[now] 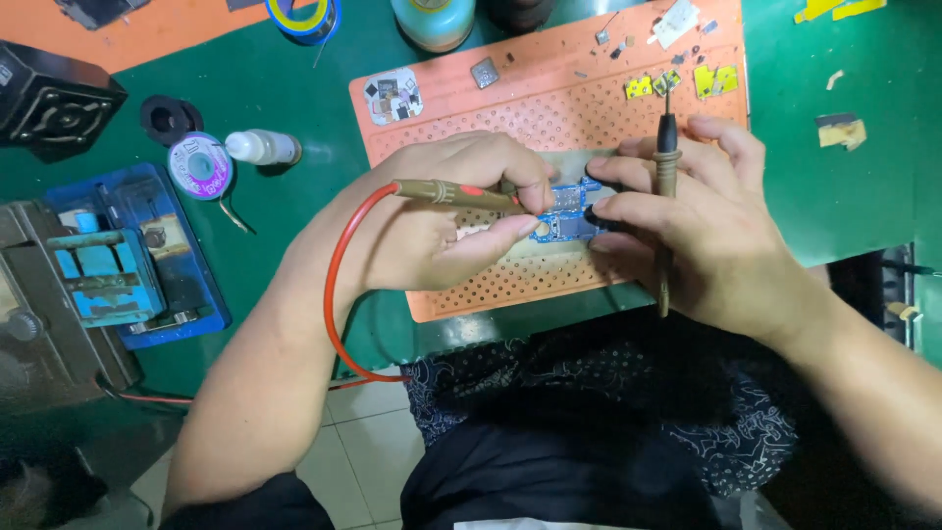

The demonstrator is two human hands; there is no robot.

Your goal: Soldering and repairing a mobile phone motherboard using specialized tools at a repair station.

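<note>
Fingers of my left hand pinch a slim olive test probe, its red lead looping down toward lower centre. My right hand holds a second probe upright between closed fingers, fingertips touching the small blue circuit board at frame centre. That board lies on an orange perforated mat on the green counter. At left I see a solder-wick spool, a white bottle just beside it, and a blue holder; yellow tape scraps sit upper right.
</note>
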